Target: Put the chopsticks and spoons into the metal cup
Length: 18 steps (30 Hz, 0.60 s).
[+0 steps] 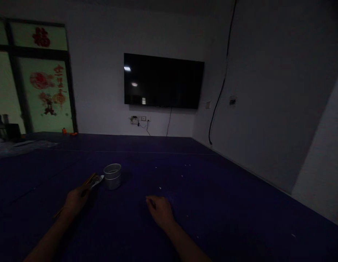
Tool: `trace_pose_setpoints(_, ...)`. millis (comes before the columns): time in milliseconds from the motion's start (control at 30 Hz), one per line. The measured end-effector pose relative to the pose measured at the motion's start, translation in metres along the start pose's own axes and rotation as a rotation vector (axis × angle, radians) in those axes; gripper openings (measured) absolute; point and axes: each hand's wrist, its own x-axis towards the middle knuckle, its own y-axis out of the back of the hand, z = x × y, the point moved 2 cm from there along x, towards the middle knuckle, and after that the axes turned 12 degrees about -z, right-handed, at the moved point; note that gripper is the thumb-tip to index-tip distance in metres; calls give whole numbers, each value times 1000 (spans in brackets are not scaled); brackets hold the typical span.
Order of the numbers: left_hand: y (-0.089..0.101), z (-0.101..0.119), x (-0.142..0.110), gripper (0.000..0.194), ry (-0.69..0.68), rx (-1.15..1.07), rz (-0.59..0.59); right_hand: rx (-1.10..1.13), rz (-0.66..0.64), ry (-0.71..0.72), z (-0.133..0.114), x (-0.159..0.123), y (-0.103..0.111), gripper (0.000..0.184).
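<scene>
My left hand [75,201] is closed around a slim bundle of utensils [96,179]. It has a yellow-brown stick-like part and a pale, spoon-like tip; the dim light hides its exact kind. The pale tip points at a grey metal cup [112,177], which stands upright just right of it. Whether tip and cup touch, I cannot tell. Lower and to the right, my right hand [161,211] rests on or just above the dark blue surface, thumb and fingers drawn together. Anything inside that pinch is hidden. A small white scrap [160,188] lies just beyond its fingers.
More white scraps [182,176] are scattered over the blue tabletop [125,225]. Clear plastic sheeting [24,145] and small orange items [64,131] sit at the far left. A television [163,80] hangs on the back wall, and a black cable [221,91] runs down the right wall.
</scene>
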Motion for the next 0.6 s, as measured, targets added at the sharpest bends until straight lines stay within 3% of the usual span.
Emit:
trace_pose_setpoints(67, 0, -2, 1, 40, -41, 20, 16, -3, 6, -2, 1, 0, 0, 32)
trace_pose_setpoints(367, 4, -7, 8, 39, -135, 117, -135, -3, 14, 3, 2, -1, -1, 32)
trace_pose_setpoints(600, 6, 0, 3, 34, -87, 199, -204, 0, 14, 9, 3, 0, -2, 31)
